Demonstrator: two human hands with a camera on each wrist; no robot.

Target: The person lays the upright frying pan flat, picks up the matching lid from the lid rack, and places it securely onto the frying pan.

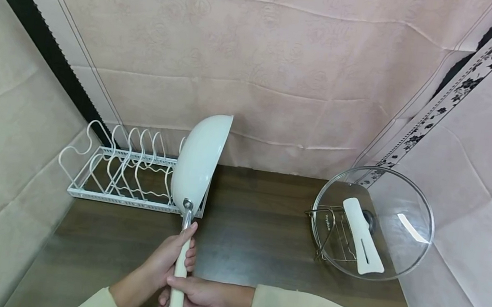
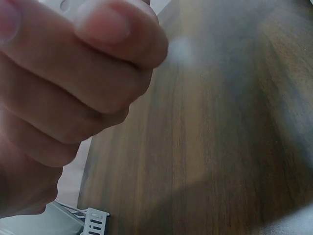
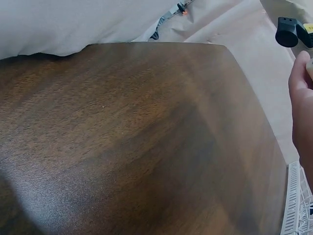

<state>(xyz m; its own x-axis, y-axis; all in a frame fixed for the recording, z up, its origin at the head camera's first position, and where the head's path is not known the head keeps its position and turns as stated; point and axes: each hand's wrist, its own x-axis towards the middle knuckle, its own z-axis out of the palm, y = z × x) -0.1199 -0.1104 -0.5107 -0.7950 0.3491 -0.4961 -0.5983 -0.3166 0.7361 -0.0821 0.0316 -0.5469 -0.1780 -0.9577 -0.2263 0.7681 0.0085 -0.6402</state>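
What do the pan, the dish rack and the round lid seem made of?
Pan: probably coated metal, pale, softly shiny. Dish rack: coated metal or plastic, unclear which; white slotted edge, thin loops. Round lid: likely glossy glass, see-through with bright glare.

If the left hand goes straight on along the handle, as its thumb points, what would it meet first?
The left hand would probably meet the white bowl of the pan first; the wire rack lies close to that line, but depth is unclear.
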